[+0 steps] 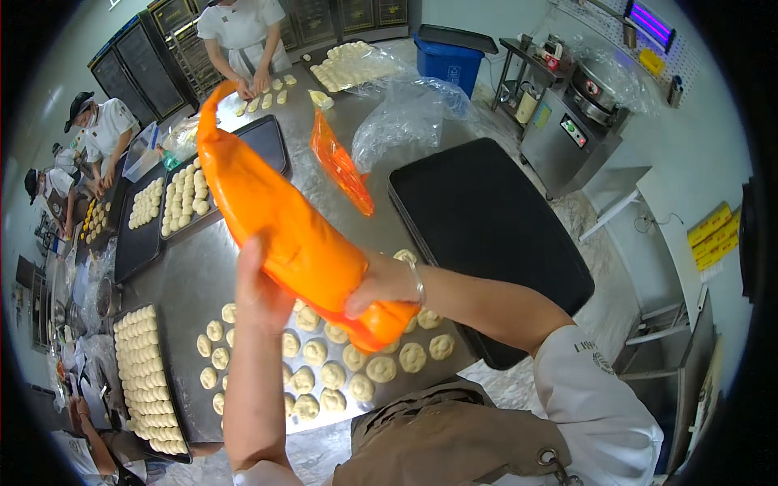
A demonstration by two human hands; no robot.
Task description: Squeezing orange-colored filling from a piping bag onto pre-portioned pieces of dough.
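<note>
I hold up a plump orange piping bag [279, 215] over the near part of the steel table [186, 271]. Its thin, twisted end points up and away to the left. My left hand [261, 290] is closed on the bag's left side, with its fingers partly hidden behind it. Around the lower right end wraps my right hand [387, 279], a bracelet at its wrist. Beneath the bag lie rows of flat, pale dough rounds [381, 369], each pressed in the middle. Farther off rests a smaller, crumpled bag [339, 166] smeared with orange.
Black trays [494, 235] are at the right. A tray of dough balls [146, 377] stands at the left, and other filled trays [185, 198] lie beyond. Clear plastic sheeting [401, 121] sits at the far end. A co-worker [243, 36] handles dough there; others work at the left.
</note>
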